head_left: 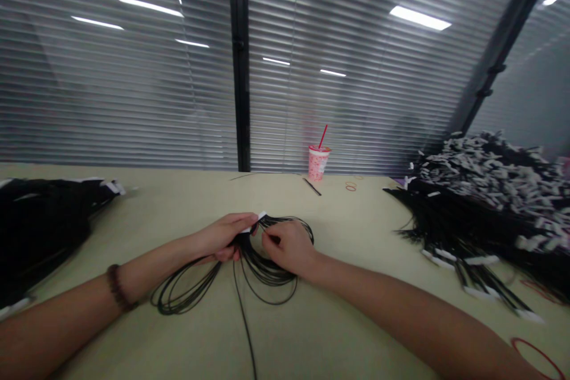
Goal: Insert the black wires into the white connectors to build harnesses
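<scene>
A looped bundle of thin black cables (267, 267) with white ends (262, 215) lies between my hands over the table. My left hand (227, 234) is closed around the middle of the bundle, near the white ends. On the right side of the loops, my right hand (288, 246) has its fingers curled in a pinch against the cables; what exactly its fingertips grip is hidden. Loops hang out to the left below my left wrist and to the right under my right hand. One loose cable (244, 320) runs down toward the front edge.
A large pile of black cables with white ends (490, 178) fills the right side. Another black heap (40, 231) lies at left. A pink cup (318, 163) with a red straw, a thin black stick (312, 187) and red rubber bands (351, 186) are near the window blinds (133, 101).
</scene>
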Action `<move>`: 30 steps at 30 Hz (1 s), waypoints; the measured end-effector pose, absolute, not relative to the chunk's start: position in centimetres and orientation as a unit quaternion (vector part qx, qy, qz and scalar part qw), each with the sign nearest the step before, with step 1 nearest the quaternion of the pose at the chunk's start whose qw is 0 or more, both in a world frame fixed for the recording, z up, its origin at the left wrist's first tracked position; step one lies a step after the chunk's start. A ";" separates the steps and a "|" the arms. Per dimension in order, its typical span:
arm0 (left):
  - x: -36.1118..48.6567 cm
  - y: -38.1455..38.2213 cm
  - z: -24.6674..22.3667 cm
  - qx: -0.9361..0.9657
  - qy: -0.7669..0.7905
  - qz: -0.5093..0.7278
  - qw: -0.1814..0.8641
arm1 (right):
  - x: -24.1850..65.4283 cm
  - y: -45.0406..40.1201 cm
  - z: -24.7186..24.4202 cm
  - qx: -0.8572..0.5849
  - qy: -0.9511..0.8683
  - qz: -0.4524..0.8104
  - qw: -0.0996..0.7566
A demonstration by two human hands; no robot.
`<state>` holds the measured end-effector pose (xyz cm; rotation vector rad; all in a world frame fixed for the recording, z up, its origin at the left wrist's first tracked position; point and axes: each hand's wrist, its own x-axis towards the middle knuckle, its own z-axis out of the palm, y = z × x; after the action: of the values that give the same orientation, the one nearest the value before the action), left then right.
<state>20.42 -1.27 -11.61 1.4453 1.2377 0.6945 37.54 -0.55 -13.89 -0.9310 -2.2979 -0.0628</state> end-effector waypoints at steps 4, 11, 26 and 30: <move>20.4 -1.3 -11.6 0.612 0.508 0.293 0.531 | 37.5 -0.5 -13.8 -0.356 -0.879 -0.022 0.317; 20.3 -0.9 -12.1 0.617 0.525 0.286 0.513 | 37.5 -0.5 -13.8 -0.352 -0.884 -0.009 0.306; 20.2 -0.5 -11.9 0.625 0.516 0.295 0.506 | 37.9 0.3 -13.5 -0.389 -0.843 -0.049 0.368; 20.1 -0.8 -11.4 0.649 0.488 0.262 0.522 | 38.9 1.8 -13.6 -0.443 -0.818 -0.103 0.352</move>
<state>20.14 -0.81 -11.39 1.5534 1.1683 0.6276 38.92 1.84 -13.63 -1.1467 -2.1158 -0.2670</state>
